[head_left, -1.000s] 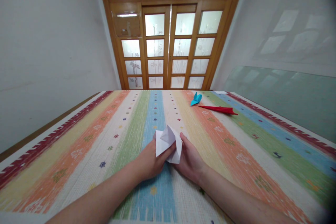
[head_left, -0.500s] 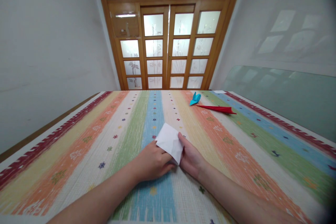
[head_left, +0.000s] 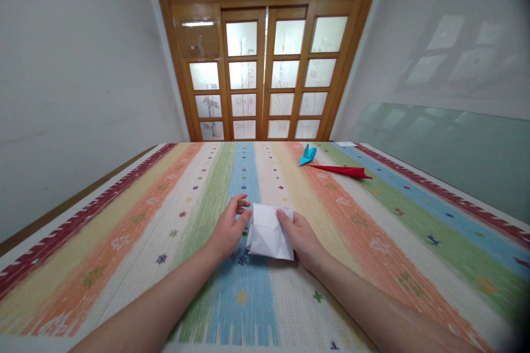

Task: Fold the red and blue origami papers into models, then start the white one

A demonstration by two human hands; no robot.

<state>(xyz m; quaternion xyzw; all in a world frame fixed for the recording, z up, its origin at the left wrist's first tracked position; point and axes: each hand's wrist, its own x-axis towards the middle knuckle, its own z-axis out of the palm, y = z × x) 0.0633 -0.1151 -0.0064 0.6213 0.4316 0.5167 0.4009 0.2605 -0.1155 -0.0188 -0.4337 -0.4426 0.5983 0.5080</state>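
Observation:
A folded white sheet of paper (head_left: 270, 234), roughly square and in several layers, is held just above the striped tablecloth (head_left: 199, 287). My right hand (head_left: 301, 237) grips its right side, with the thumb on top and the other fingers hidden beneath. Close to the paper's left edge is my left hand (head_left: 231, 226), its fingers curved and apart, with nothing seen in them. A narrow gap shows between its fingertips and the paper.
Beyond my hands, toward the far right, lie a blue folded-paper figure (head_left: 307, 155) and a long, pointed red folded-paper piece (head_left: 343, 171). A wooden door with glass panes (head_left: 265, 66) stands behind the table, and pale walls flank both sides.
My left hand has let go of the paper and moved to its left. The paper has turned from a tilted, diamond-like pose to nearly square with me, still in my right hand.

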